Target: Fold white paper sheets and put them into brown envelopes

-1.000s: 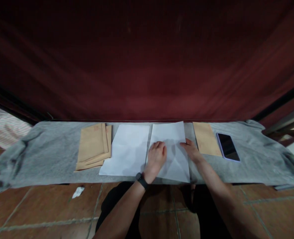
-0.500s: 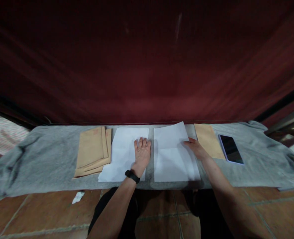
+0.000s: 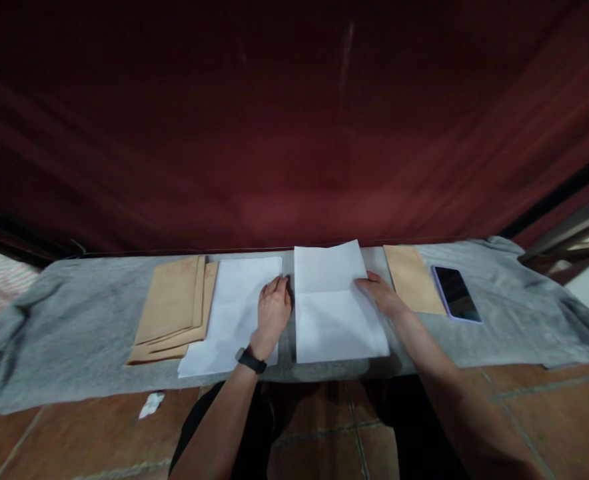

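Observation:
A white sheet of paper (image 3: 337, 323) with a crease across it lies before me, its right side and top lifted a little. My right hand (image 3: 378, 291) pinches that sheet by its right edge, thumb out of sight beneath or behind it. To the left is a stack of white paper (image 3: 234, 313). My left hand (image 3: 274, 305), with a dark band on the wrist, rests palm down on the right edge of this stack, fingers loosely bent and close together. It holds nothing that I can see.
Several brown envelopes (image 3: 169, 300) lie piled left of the paper stack. Another brown envelope (image 3: 414, 280) and a phone (image 3: 457, 293) lie at the right. Everything rests on a grey cloth (image 3: 89, 320) against a dark red upright surface (image 3: 294, 133). A crumpled white scrap (image 3: 151, 405) is on the tiled floor.
My left hand has shifted to the stack's right edge and its fingers have drawn together. My right hand still grips the sheet, whose crease now shows more plainly. The view has shifted slightly.

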`<state>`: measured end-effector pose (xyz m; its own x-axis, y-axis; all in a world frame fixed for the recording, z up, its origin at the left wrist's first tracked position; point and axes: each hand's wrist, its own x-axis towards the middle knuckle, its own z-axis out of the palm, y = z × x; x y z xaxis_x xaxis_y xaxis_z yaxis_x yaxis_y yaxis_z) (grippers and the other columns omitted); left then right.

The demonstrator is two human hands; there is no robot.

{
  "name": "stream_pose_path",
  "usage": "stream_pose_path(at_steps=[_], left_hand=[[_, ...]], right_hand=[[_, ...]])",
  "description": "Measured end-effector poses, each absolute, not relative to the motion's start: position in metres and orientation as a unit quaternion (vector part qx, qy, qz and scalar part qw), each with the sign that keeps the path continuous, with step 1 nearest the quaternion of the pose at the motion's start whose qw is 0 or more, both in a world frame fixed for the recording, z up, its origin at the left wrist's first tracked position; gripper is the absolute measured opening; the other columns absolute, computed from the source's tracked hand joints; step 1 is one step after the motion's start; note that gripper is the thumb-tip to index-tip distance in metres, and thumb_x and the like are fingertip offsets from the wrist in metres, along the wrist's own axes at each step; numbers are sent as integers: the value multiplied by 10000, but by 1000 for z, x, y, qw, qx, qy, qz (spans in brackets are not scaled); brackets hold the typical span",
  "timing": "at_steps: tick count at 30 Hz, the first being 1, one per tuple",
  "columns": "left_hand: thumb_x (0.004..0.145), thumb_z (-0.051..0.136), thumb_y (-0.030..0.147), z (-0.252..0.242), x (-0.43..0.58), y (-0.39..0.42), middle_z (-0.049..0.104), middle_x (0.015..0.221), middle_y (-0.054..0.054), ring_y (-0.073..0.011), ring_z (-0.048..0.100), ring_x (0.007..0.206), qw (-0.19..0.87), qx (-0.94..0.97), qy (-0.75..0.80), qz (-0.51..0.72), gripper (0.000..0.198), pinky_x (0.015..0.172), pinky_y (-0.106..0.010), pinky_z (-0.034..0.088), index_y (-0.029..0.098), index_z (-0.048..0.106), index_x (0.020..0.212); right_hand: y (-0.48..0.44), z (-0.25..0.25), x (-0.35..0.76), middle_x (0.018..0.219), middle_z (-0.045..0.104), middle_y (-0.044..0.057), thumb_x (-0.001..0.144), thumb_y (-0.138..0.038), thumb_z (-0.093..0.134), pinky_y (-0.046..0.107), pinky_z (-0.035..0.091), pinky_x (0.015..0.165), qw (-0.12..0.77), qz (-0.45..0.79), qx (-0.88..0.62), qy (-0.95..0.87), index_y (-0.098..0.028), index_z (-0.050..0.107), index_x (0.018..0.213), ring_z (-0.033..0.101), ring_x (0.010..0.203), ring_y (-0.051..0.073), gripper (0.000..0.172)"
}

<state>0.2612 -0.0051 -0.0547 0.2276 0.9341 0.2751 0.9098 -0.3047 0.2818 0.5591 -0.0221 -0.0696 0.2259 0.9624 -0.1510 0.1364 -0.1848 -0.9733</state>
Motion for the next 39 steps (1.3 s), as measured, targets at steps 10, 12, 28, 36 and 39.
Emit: stream_pose_path(at_steps=[10, 12, 28, 36, 39], left_hand=[[1002, 436, 257, -73, 305, -21, 450, 1572, -155, -285, 377, 1485, 62, 842, 502, 185, 465, 1219, -494, 332, 127, 498, 1444], [1020, 431, 339, -77, 310, -28, 431, 1589, -137, -290, 346, 1502, 64, 864, 477, 150, 485, 1226, -515, 308, 146, 487, 1461], [1041, 335, 358, -88, 310, -34, 333, 1634, -150, -262, 271, 1535, 40, 866, 489, 96, 563, 1256, -488, 236, 123, 372, 1551], [1031, 362, 364, -94, 295, -30, 356, 1623, -157, -269, 288, 1528, 29, 835, 533, 132, 584, 1242, -476, 281, 117, 342, 1560], [1020, 361, 326, -90, 297, -35, 356, 1620, -179, -287, 268, 1534, 19, 822, 550, 147, 592, 1249, -506, 263, 78, 331, 1557]], right_hand=[[-24, -87, 542, 1126, 715, 139, 841, -190, 477, 410, 529, 927, 351, 205, -740, -535, -145, 559, 1341, 672, 1040, 299, 509], [-27, -87, 541, 1208, 679, 178, 870, -178, 453, 426, 519, 958, 336, 149, -747, -554, -106, 481, 1426, 653, 1094, 306, 561], [-64, -103, 504, 1633, 340, 105, 1066, -408, 364, 499, 233, 1231, 153, -6, -634, -758, -191, 371, 1569, 332, 1503, 273, 548], [-69, -101, 541, 1600, 394, 144, 1049, -402, 366, 532, 254, 1206, 172, 1, -687, -706, -143, 389, 1556, 361, 1482, 309, 570], [-74, -98, 544, 1598, 394, 162, 1046, -381, 343, 545, 243, 1212, 184, -4, -711, -679, -102, 379, 1555, 353, 1486, 322, 581]])
